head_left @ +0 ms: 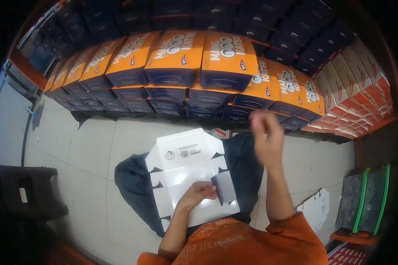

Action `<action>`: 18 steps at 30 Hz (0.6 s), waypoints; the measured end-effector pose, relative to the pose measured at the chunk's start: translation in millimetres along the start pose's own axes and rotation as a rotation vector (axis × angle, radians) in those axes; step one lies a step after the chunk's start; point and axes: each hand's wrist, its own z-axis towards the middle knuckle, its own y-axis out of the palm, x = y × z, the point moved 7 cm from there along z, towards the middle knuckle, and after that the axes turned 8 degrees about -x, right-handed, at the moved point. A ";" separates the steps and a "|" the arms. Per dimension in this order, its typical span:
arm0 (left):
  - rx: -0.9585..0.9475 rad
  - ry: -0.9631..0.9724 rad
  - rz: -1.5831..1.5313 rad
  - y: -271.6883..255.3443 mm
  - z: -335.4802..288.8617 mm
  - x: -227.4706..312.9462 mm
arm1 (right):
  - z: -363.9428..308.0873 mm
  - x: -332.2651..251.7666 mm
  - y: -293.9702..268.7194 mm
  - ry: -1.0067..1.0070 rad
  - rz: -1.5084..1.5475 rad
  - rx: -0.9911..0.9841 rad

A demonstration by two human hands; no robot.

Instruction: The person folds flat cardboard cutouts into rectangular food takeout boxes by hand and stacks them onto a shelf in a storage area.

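An unfolded white cardboard box blank [181, 176] lies across my lap, its printed end panel pointing away from me. My left hand [200, 193] is over its near part, fingers closed at the edge of a side flap [225, 187]. That flap stands raised and shows a dark blue outer face. My right hand [267, 137] is lifted off to the right of the blank, near the stacked orange boxes. It is smeared by motion, so I cannot make out whether its fingers hold anything.
Long rows of orange-topped, dark blue boxes [174, 57] stand stacked ahead, with red and white cartons [353, 84] at right. Another flat white blank [316, 207] lies on the tiled floor [90, 176] at right. A dark stool [31, 192] stands at left, a green-edged rack [362, 198] at right.
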 end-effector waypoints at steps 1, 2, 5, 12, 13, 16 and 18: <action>-0.039 0.059 0.014 5.7 -1.2 1.9 | -30.1 10.7 17.4 0.115 -0.126 -0.074; -0.095 0.117 0.028 16.3 -0.6 2.7 | -59.9 21.8 34.3 0.140 -0.245 -0.202; 0.093 0.094 -0.073 -15.6 -15.8 7.7 | -108.8 64.3 88.1 0.049 -0.534 -0.400; 0.606 0.642 -0.109 29.1 -98.2 72.3 | -150.8 16.1 65.6 -0.280 0.255 -0.447; 0.652 0.737 -0.004 38.4 -101.4 87.9 | -152.2 -7.1 66.4 -0.451 0.131 -0.408; 0.635 0.843 0.230 52.8 -95.3 99.4 | -154.1 -21.0 59.2 -0.704 -0.370 -0.323; 0.503 0.768 0.325 65.0 -86.4 95.1 | -145.6 -21.9 58.8 -0.612 -0.430 -0.292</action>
